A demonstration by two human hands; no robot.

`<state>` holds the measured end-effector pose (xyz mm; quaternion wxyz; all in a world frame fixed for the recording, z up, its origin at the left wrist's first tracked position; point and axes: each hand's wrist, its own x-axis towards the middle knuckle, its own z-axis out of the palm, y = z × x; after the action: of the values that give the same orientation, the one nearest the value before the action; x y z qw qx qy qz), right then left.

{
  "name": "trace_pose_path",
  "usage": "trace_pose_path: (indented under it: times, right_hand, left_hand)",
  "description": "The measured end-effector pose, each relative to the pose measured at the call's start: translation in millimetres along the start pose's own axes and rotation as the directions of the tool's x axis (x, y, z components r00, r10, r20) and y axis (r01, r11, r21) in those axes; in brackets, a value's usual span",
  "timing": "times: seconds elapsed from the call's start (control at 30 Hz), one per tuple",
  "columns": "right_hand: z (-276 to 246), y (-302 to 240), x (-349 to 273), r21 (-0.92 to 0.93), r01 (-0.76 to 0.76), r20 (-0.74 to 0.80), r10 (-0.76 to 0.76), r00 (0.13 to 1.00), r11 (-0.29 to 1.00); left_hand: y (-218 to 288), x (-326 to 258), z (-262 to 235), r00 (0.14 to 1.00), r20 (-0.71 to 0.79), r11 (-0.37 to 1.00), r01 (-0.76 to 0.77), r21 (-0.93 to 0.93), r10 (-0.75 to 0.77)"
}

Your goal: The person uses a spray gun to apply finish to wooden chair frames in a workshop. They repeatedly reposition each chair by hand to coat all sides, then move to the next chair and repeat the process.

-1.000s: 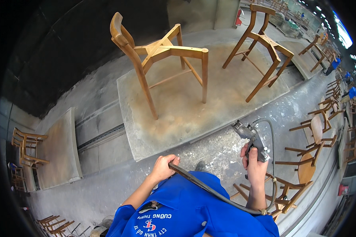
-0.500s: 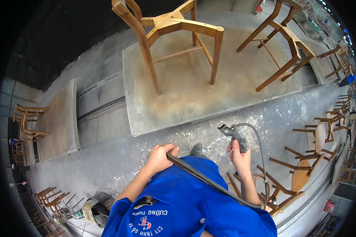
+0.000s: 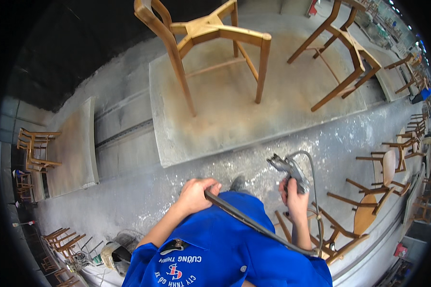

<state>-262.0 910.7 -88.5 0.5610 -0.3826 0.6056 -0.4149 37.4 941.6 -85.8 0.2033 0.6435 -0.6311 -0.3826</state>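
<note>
My right hand (image 3: 297,202) grips a dark spray gun (image 3: 296,175) by its body, with the nozzle end tipped toward the far left. A thin grey hose (image 3: 311,168) loops from the gun down past my right forearm. In front of my waist, my left hand (image 3: 195,195) is closed round a thicker black hose (image 3: 244,221), which runs diagonally across my blue shirt to my right forearm. Beyond both hands, a wooden chair frame (image 3: 234,32) without a seat stands upright on a stained grey board (image 3: 215,131). Neither hand touches the chair.
A second chair frame (image 3: 347,38) stands at the board's right end. More chairs (image 3: 366,208) line the right side, some lying over. At far left, a chair (image 3: 36,148) stands by another board (image 3: 74,148). A bucket-like container (image 3: 111,253) sits at lower left.
My right hand has shifted slightly right and nearer, and the spray gun has turned in it. My left hand still holds the black hose, slightly farther right.
</note>
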Motion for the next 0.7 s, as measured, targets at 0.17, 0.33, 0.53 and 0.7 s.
trace_pose_path:
  times: [0.17,0.33,0.53,0.7]
  right_hand:
    - [-20.2,-41.5,-30.1,0.166,0.227,0.057,-0.240,0.969,0.959]
    - [-27.3,-67.0,-42.8,0.105,0.419,-0.001,-0.421,0.907,0.902]
    - [-28.0,-93.4,-48.2,0.177,0.500,-0.015,-0.505,0.863,0.848]
    - [-26.1,-104.9,-41.9,0.035,0.534,0.018,-0.535,0.845,0.845]
  left_hand:
    - [9.8,8.6,-8.1,0.998,0.032,0.998,-0.062,-0.006,0.063]
    - [17.5,16.6,-13.4,0.984,0.054,0.985,-0.169,-0.041,0.171]
    - [23.0,20.1,-18.1,0.965,0.021,0.962,-0.260,-0.077,0.263]
    - [28.9,14.0,-20.5,0.974,0.027,0.970,-0.221,-0.100,0.225]
